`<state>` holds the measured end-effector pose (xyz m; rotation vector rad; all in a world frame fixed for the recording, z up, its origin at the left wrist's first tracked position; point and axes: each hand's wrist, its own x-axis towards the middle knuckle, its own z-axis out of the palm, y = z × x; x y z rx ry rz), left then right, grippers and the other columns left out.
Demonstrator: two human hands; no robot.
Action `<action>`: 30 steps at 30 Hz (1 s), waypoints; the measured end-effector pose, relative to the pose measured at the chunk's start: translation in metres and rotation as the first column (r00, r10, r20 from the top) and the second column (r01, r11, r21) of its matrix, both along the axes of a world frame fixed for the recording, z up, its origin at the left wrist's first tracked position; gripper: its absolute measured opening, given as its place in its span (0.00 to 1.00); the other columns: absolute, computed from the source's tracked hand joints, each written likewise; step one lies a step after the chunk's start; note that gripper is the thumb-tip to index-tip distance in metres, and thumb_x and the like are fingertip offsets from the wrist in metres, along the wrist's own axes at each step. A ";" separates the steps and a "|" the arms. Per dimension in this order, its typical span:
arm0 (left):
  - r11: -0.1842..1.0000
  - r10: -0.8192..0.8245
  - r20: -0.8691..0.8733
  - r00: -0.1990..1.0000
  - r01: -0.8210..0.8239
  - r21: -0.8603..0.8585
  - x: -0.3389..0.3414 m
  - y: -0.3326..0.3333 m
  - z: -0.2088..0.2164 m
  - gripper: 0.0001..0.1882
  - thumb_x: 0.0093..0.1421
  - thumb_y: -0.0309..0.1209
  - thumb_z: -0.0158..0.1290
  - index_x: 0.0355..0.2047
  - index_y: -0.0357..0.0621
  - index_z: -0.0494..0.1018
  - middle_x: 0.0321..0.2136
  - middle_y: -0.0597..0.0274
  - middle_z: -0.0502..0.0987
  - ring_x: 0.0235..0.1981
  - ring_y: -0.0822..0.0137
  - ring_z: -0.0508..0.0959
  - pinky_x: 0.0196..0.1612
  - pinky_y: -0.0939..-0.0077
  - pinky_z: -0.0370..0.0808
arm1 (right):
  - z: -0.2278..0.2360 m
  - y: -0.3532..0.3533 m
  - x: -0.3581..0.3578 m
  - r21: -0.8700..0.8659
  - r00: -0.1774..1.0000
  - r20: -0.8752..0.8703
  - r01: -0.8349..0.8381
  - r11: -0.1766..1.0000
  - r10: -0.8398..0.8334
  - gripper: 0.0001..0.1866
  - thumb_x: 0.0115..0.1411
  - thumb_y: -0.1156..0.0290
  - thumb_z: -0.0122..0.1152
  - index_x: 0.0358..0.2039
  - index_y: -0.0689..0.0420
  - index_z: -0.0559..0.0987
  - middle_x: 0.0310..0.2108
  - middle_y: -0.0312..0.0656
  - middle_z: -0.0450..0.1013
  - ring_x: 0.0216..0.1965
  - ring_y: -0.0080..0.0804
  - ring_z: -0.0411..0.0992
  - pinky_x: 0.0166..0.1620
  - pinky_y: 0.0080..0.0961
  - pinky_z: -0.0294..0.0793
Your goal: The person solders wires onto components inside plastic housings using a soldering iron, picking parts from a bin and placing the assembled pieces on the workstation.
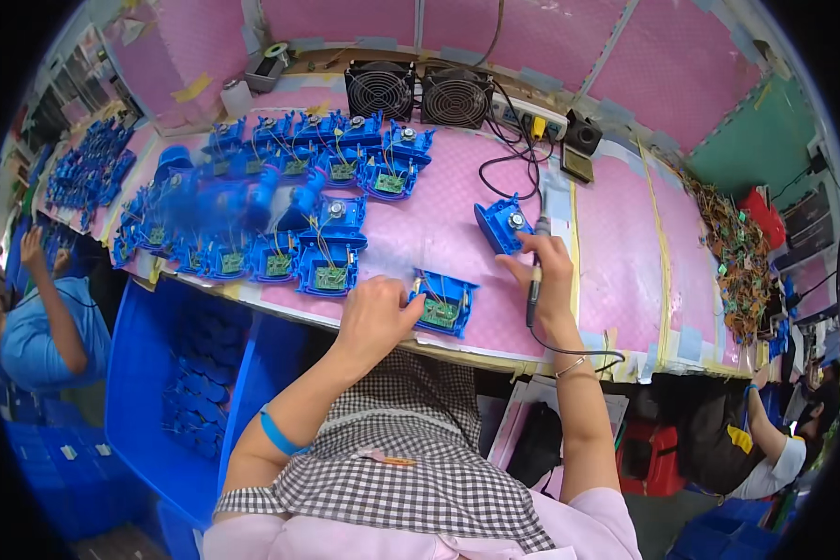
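My right hand (553,271) grips a soldering iron (536,285) with a black cord running down past my wrist. Its fingertips are close to a blue plastic shell (504,222) that carries a small round metallic speaker (516,220). At the table's front edge, my left hand (380,315) has its curled fingers and thumb at the left side of a blue housing (457,320). Inside that housing sits a green circuit board (439,312) with thin wires. Whether the wires run across to the speaker shell cannot be made out.
Several blue housings with boards and speakers (331,271) stand in rows at left, partly smeared by haze. Two black fans (380,91) and a power strip (532,121) line the back. Wired boards (733,261) heap at right. A blue bin (140,373) stands below; co-workers sit both sides.
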<state>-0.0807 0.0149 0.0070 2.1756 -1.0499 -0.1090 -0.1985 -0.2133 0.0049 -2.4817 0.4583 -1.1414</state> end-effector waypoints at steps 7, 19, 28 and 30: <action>0.995 0.028 0.111 0.993 -0.017 -0.101 -0.003 -0.001 -0.003 0.14 0.49 0.33 0.62 0.16 0.36 0.73 0.18 0.51 0.74 0.21 0.53 0.75 0.25 0.61 0.68 | -0.003 0.009 0.010 0.077 0.940 -0.094 -0.320 0.944 0.327 0.08 0.47 0.84 0.60 0.25 0.58 0.72 0.30 0.43 0.76 0.28 0.33 0.70 0.28 0.27 0.69; 0.850 -0.391 -0.849 0.357 -0.215 -0.482 0.041 0.009 0.048 0.12 0.66 0.30 0.43 0.41 0.37 0.73 0.22 0.75 0.62 0.19 0.80 0.56 0.24 0.85 0.56 | 0.014 0.059 -0.054 0.442 0.980 0.190 -0.135 0.887 0.055 0.17 0.65 0.59 0.50 0.42 0.60 0.73 0.30 0.36 0.71 0.28 0.21 0.63 0.35 0.19 0.66; 0.968 -0.092 0.071 0.993 0.106 -0.230 0.028 -0.036 0.025 0.05 0.52 0.23 0.59 0.30 0.40 0.80 0.23 0.60 0.75 0.18 0.70 0.72 0.23 0.77 0.68 | -0.003 0.070 -0.038 0.824 0.958 0.286 -0.251 0.509 0.010 0.10 0.60 0.76 0.56 0.40 0.68 0.77 0.30 0.45 0.75 0.26 0.25 0.72 0.33 0.20 0.71; 0.970 -0.091 0.080 0.993 0.106 -0.217 0.030 -0.038 0.023 0.05 0.51 0.23 0.58 0.30 0.40 0.80 0.23 0.59 0.75 0.18 0.70 0.72 0.23 0.77 0.68 | -0.003 0.068 -0.035 0.811 0.962 0.272 -0.241 0.533 0.022 0.10 0.60 0.76 0.56 0.40 0.68 0.77 0.29 0.46 0.76 0.26 0.25 0.72 0.32 0.19 0.72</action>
